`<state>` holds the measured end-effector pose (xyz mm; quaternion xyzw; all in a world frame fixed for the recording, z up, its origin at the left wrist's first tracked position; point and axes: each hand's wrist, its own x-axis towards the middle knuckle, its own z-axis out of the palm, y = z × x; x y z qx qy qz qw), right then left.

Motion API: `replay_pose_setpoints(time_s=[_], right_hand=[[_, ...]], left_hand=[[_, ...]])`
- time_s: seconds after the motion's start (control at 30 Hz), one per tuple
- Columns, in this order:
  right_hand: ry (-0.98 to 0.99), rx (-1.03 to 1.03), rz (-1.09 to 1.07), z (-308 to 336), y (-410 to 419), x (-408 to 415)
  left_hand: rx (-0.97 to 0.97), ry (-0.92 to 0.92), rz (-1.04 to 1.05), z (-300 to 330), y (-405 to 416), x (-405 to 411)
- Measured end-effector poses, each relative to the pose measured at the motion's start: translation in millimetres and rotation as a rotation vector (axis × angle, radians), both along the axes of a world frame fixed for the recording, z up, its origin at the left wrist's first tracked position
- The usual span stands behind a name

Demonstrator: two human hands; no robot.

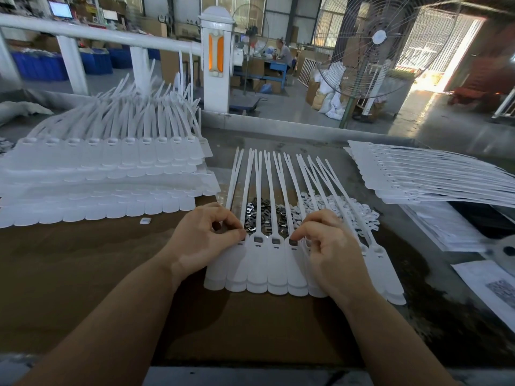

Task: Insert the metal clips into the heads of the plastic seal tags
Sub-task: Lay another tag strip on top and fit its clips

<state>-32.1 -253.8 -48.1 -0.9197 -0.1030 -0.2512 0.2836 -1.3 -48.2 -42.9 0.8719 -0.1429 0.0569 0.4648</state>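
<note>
While both hands rest on a row of white tags (278, 263) lying side by side on the brown table (83, 263), the left hand (206, 238) pinches its fingers narrow at a tag head, and I cannot tell what it holds. The right hand (328, 246) curls its fingers at another head. Shiny metal clips (264, 215) lie in a loose pile under the tag tails. Big stacks of tags (106, 174) sit to the left

bare table (92, 263) open left of the left grip (206, 240), tall tag stack (106, 174) walling the far left, loose metal clips (264, 215) just beyond both grips, flat tag pile (434, 179) blocking far right of the right grip (328, 243)
</note>
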Motion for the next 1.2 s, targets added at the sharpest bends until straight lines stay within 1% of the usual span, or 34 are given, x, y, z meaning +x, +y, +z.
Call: replay_pose_setpoints(time_s=[0.37,0.57,0.63,0.73,0.8,1.1,1.2], right_hand=[[-0.004,-0.051,-0.006,2.1,0.8,-2.0],[-0.017,-0.135,-0.008,0.1,1.4,-1.4],[0.011,-0.073,0.001,-0.1,0.9,-0.4],[0.034,0.081,-0.011,1.5,-0.5,0.2],[0.042,0.131,-0.021,2.4,-2.3,0.2],[0.032,0.128,-0.023,2.3,-2.3,2.0],[0.049,0.092,-0.032,3.2,-1.6,3.6]], left_hand=[[0.011,-0.002,0.002,-0.8,0.8,1.3],[0.013,-0.004,0.006,-1.2,0.3,0.8],[0.01,-0.005,0.007,-1.3,0.2,0.6],[0.015,-0.005,-0.002,-0.5,0.5,0.8],[0.021,-0.005,-0.009,0.0,0.6,0.9],[0.016,-0.009,0.0,-1.0,1.3,1.5],[0.018,-0.02,0.001,-0.8,1.6,1.8]])
